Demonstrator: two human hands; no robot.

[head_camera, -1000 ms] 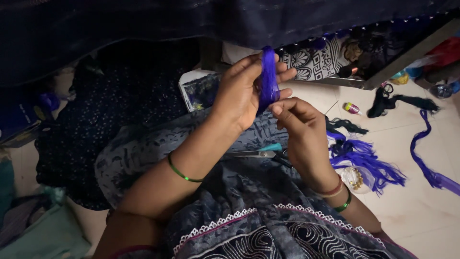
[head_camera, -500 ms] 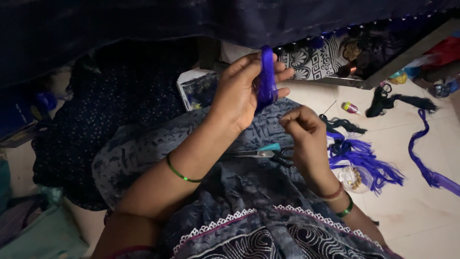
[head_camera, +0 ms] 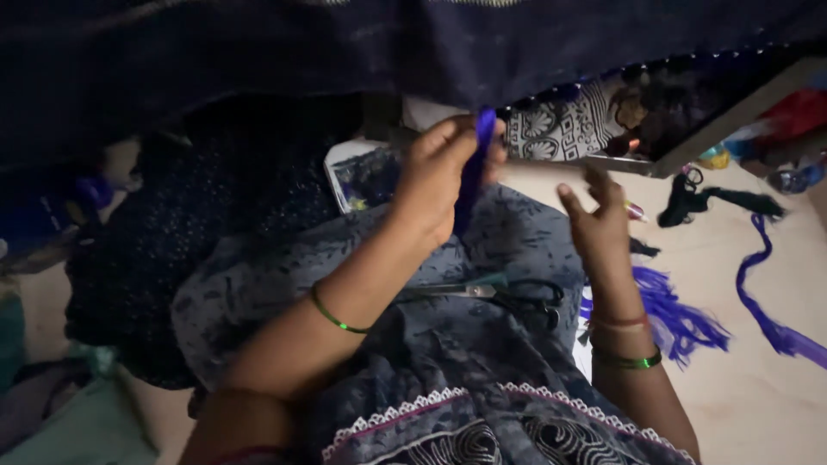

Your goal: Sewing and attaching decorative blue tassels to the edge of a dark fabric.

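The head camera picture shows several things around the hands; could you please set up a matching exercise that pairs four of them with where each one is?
Things:
1. blue tassel bundle
2. scissors
3. green bangle
4. long blue ribbon

Places:
A. lying on the patterned cloth over the lap
B. around the left wrist
C. pinched upright in the left hand
D. stretched out on the pale floor at the far right

Pairs: 1-C, 2-A, 3-B, 4-D. The right hand is open and apart from the bundle, holding nothing that shows.
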